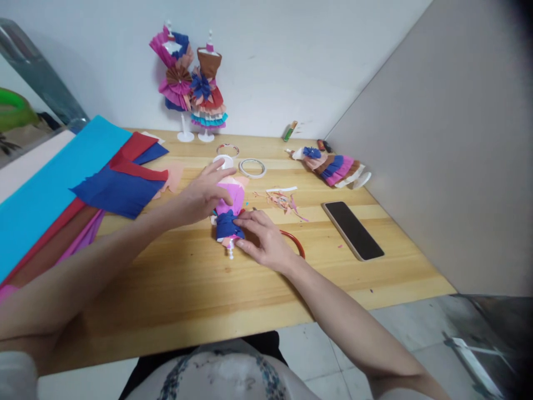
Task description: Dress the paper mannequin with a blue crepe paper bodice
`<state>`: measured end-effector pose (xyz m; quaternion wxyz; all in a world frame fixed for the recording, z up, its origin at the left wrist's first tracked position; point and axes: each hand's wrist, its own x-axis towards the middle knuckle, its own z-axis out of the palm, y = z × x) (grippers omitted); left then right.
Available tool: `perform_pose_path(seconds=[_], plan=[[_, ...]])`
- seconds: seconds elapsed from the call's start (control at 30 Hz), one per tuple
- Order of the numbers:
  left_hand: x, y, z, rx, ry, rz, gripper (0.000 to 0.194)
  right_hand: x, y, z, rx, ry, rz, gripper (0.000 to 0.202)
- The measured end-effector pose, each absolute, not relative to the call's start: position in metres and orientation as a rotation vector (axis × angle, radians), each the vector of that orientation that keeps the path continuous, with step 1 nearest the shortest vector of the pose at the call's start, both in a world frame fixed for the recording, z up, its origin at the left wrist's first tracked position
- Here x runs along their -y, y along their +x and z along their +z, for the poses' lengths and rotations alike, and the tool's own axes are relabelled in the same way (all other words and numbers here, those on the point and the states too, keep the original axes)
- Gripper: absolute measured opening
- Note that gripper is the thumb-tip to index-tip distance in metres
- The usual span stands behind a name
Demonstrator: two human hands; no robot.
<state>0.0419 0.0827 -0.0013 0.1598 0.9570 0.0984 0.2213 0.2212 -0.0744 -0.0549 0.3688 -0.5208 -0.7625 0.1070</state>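
Observation:
A miniature dress mannequin [230, 228] lies on its back on the wooden table, its white neck knob toward me. Blue crepe paper wraps its chest, and pink and peach paper covers the part beyond. My left hand [204, 193] reaches over the pink paper with fingers spread, its thumb at the paper's surface. From the right, my right hand [264, 240] holds the blue bodice between thumb and fingers. A curved red handle [295, 243] shows beside my right wrist; the rest of that tool is hidden.
Crepe paper sheets [83, 161] are piled at the left. Two dressed mannequins [208, 83] stand by the wall, and another [333, 166] lies at the right. Tape rolls [252, 160], paper scraps [285, 201], a phone [353, 230] and a small green tube [289, 131] are around.

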Motion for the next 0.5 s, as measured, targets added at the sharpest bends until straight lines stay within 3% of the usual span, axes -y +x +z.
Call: perform_pose_path(seconds=[0.33,0.5], plan=[[-0.075,0.036,-0.021,-0.013,2.879,0.423,0.043,0.072,0.23,-0.054,1.824,-1.346,0.248,0.022],[-0.076,0.034,-0.027,0.049,2.956,0.438,0.036,0.07,0.23,-0.059,1.898,-1.331,0.219,0.034]])
